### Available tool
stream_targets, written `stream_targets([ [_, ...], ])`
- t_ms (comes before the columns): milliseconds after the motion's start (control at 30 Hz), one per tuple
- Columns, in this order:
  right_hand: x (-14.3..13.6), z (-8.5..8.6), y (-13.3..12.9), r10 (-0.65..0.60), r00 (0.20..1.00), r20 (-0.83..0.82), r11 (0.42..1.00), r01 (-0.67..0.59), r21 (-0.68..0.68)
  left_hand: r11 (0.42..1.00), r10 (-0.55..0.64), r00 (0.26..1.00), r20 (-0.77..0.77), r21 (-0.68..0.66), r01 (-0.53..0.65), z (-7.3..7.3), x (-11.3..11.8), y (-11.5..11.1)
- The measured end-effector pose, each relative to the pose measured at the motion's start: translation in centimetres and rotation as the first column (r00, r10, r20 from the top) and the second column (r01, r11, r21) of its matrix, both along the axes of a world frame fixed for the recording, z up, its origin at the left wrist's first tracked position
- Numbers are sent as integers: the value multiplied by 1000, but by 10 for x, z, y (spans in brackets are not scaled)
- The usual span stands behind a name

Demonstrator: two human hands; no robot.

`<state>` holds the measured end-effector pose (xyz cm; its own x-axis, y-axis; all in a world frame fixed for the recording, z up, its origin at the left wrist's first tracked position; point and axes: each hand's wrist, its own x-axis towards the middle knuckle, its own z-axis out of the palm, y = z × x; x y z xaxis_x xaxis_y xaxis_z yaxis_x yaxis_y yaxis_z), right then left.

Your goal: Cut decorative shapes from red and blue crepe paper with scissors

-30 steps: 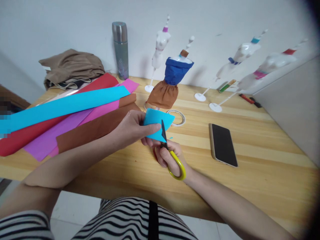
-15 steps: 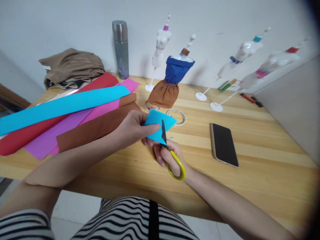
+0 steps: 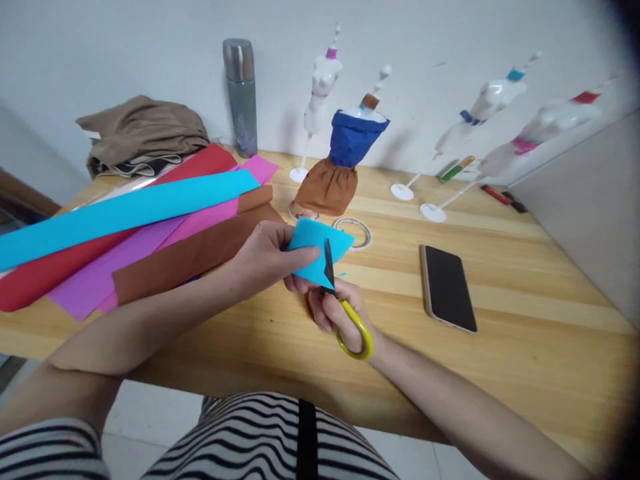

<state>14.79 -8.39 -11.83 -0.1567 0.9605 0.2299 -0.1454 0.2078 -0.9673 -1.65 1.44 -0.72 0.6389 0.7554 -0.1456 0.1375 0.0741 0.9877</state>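
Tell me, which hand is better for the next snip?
Probably the right hand: it holds the yellow-handled scissors, blades at the light-blue sheet, while the left hand grips that sheet.

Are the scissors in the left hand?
No, the right hand holds the scissors, while the left hand pinches the light-blue piece.

I watch from head view: left hand pinches small bright-blue piece, thumb on top. Right hand grips yellow-handled scissors, dark blade across blue face, near right end. I see tape ring just beyond, flat on wooden table. Behind it, dressed mannequin, dark-blue over brown; three white mannequins near wall. Phone to right, screen dark. Coloured sheets piled left, flask and brown cloth behind them
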Motion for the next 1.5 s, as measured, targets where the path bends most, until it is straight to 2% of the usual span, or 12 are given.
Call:
stream_targets([
  [833, -1, -7, -2, -45, 999, -25, 999, 45, -21, 999, -33, 999, 1, -3, 33, 0, -2, 3],
  [967, -2, -8, -2, -42, 999, -27, 999, 41, -35, 999, -37, 999, 14, -4, 37, 0, -2, 3],
  [1167, -3, -4, -1, -15, 998, -55, 1000, 16, 13, 999, -35, 999, 20, -11, 35, 2, -2, 3],
  [1500, -3, -4, 0, -7, 999, -51, 1000, 5, -31, 999, -46, 999, 19, -17, 46, 1, -2, 3],
])
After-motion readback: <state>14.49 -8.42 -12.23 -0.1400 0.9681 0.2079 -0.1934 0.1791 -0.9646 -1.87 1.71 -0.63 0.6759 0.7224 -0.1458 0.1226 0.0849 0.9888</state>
